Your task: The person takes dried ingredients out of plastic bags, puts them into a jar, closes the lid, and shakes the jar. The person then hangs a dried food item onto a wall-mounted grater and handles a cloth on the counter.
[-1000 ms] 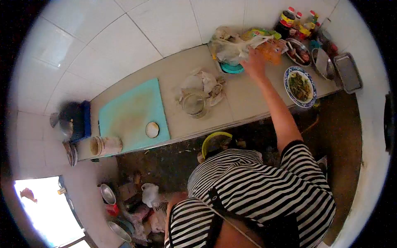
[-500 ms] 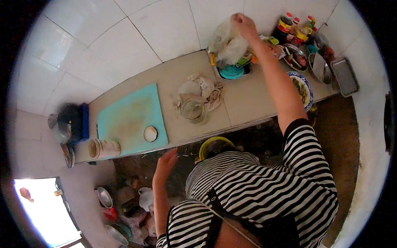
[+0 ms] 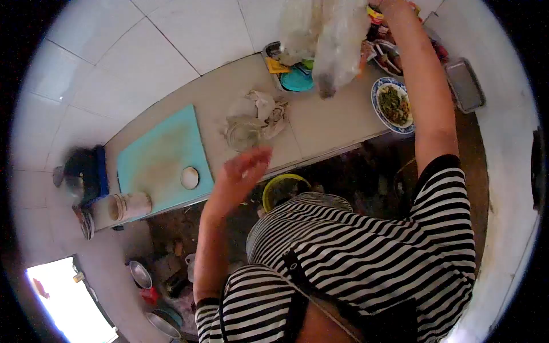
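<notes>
At the top edge, my right hand (image 3: pixel 394 6) is partly cut off by the frame. Cloudy, see-through plastic bags (image 3: pixel 343 48) hang beside it, lifted above the counter; the grip itself lies beyond the edge. My left hand (image 3: pixel 243 171) is raised over the counter's front edge, a little blurred, its fingers loosely bent and holding nothing. Just beyond it stand a glass jar (image 3: pixel 242 136) and a crumpled, pale plastic bag (image 3: pixel 269 111). Behind the hanging bags is a sunken bin with a turquoise lid (image 3: pixel 297 80).
A turquoise cutting board (image 3: pixel 166 154) bears a round white lid (image 3: pixel 190 178). At its near corner lies a pale jar (image 3: pixel 130 206). A blue-rimmed plate of greens (image 3: pixel 394 106) sits on the right, near a grey tray (image 3: pixel 465 86). Below the counter is a yellow-green bucket (image 3: pixel 280 186).
My right hand has moved up and right, and the plastic bags have risen with it. My left hand has come up and forward toward the glass jar. The view has shifted slightly.
</notes>
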Demonstrator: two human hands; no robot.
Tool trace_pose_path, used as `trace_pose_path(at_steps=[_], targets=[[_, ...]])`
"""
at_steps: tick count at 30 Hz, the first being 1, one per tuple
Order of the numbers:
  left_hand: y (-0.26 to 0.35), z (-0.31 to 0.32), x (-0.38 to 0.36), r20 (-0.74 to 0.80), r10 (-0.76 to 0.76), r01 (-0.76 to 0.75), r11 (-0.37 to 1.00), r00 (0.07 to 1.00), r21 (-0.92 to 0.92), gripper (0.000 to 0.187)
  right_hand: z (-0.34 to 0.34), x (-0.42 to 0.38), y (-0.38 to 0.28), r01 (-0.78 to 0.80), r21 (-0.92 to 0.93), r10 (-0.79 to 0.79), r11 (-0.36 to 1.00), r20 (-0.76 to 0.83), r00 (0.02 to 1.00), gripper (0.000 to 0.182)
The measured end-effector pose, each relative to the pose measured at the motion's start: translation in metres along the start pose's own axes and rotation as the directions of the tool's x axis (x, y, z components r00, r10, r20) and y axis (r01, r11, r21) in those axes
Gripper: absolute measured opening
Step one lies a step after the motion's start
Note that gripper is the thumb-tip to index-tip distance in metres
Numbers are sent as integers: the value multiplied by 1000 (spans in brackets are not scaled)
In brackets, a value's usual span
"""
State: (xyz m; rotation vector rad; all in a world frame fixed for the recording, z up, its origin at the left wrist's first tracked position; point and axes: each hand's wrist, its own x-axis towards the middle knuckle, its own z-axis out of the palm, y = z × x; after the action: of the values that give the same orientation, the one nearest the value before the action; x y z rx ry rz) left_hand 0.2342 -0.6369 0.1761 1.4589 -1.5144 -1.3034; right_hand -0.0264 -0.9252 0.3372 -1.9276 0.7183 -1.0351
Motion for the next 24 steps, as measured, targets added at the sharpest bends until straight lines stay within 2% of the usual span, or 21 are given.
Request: trace_pose_path(at_steps=[1,2,4,5,6,7,9,11,13,16,18,19,22,24], targets=[[11,2,11,-70,40,-37,998,997,50,32,3,-8,2,-38,-24,39,999,45,998,19],[16,4,24,-138,84,-70,992,987,101,32,5,-16,6,-84,-191,98,978,68,993,24],[18,12,50,-258,308,-311,950,916,34,45,24,-49,6,-77,-305,126,949,146,981,35],[17,16,67,-277,358,-344,934,892,100,51,33,-63,13,-70,-357,144,931,185,972,41],[10,23,83,-293,404,-371,914,866,163,58,45,-79,40,159,-466,-75,870,192,978,28],[2,33,93,-307,448,-393,891,840,226,65,57,-98,72,366,-558,-286,745,228,931,18],[-20,61,107,-233,468,-402,872,852,280,71,84,-145,86,413,-798,-59,439,433,899,24],[-46,91,109,-150,478,-423,857,865,294,74,109,-202,126,285,-757,62,588,394,917,24],[-74,117,101,-48,484,-456,850,874,265,72,123,-243,137,178,-701,102,691,338,936,33],[-109,139,90,64,393,-374,794,917,479,61,120,-273,116,85,-668,200,739,339,919,33],[-123,141,88,176,434,-436,626,884,646,50,110,-280,111,-105,-697,432,710,312,846,34],[-128,140,88,237,445,-466,524,864,713,45,106,-285,111,-195,-710,538,677,296,789,34],[-141,137,92,308,449,-516,476,839,712,37,97,-295,133,-218,-895,786,389,199,586,40],[-126,129,88,301,369,-455,465,879,759,37,91,-300,151,-255,-929,775,269,52,630,46]])
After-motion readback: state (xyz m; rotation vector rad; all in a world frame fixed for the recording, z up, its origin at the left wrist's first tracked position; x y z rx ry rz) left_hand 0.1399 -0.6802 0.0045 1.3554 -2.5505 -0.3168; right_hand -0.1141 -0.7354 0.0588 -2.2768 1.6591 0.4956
